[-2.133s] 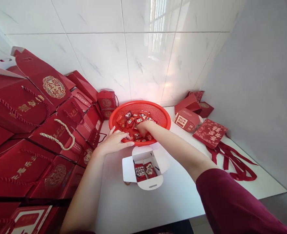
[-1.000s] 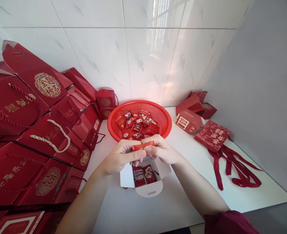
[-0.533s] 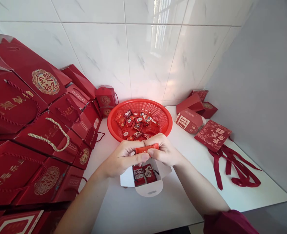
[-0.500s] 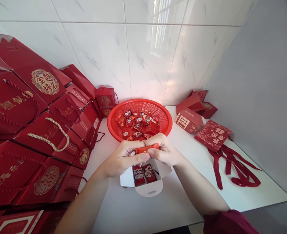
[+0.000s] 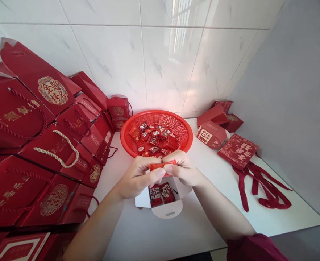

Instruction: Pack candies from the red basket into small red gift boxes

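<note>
Between my two hands is a small red wrapped candy [image 5: 160,166], pinched by thumbs and fingers at both ends. My left hand [image 5: 140,175] is closed on its left side, and my right hand [image 5: 183,168] on its right. Just below them stands an open white-lined box [image 5: 167,211] with its flaps spread. Inside it lie dark red packets [image 5: 167,193] with white lettering; my hands hide the box's far part. Behind my hands sits a red mesh basket [image 5: 185,139] holding several wrapped candies [image 5: 154,139].
Red gift boxes [image 5: 53,119] with rope handles are stacked along the left. On the right lie a red and cream box [image 5: 210,136], a flat patterned red box [image 5: 238,150] and dark red ribbons [image 5: 274,201]. A tiled wall [image 5: 113,65] closes off the back.
My fingers have shifted slightly on the candy, and it has turned a little. The whole view has moved slightly; the boxes and basket stay in place.
</note>
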Available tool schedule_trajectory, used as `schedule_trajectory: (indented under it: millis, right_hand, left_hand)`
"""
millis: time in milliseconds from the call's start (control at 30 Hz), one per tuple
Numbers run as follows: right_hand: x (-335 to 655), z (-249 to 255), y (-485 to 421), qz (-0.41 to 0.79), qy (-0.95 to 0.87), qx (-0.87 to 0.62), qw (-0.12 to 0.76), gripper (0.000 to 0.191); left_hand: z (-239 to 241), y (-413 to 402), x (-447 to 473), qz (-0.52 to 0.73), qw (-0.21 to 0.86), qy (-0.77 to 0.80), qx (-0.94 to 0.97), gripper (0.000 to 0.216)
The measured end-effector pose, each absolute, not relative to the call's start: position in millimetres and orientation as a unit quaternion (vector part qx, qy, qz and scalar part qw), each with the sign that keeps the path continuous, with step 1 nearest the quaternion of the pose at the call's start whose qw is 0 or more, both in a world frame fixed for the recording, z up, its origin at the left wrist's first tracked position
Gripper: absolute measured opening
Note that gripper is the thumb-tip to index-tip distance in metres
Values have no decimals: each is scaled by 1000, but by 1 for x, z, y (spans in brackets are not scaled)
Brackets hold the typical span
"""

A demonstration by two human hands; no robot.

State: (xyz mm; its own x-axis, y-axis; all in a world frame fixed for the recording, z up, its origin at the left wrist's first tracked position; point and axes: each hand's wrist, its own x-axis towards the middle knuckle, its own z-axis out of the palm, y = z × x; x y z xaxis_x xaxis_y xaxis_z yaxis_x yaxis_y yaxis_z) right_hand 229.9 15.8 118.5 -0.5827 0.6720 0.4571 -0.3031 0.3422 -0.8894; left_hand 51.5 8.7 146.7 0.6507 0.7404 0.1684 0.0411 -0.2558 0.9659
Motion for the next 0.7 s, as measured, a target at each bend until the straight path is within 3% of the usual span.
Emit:
schedule_trajectory:
  millis: [233, 433, 700]
  right_hand:
    - [228, 125, 11, 492, -744, -174, 418, 39]
    - [228, 124, 11, 520, -726, -187, 410, 34]
    - [227, 123, 10, 539, -669, -202, 470, 23]
  left_hand:
    - [140, 11, 49, 355, 591, 281, 667, 41]
    - [144, 10, 52, 366, 597, 308, 644, 38]
    - [138, 7, 52, 413, 460, 343, 708, 46]
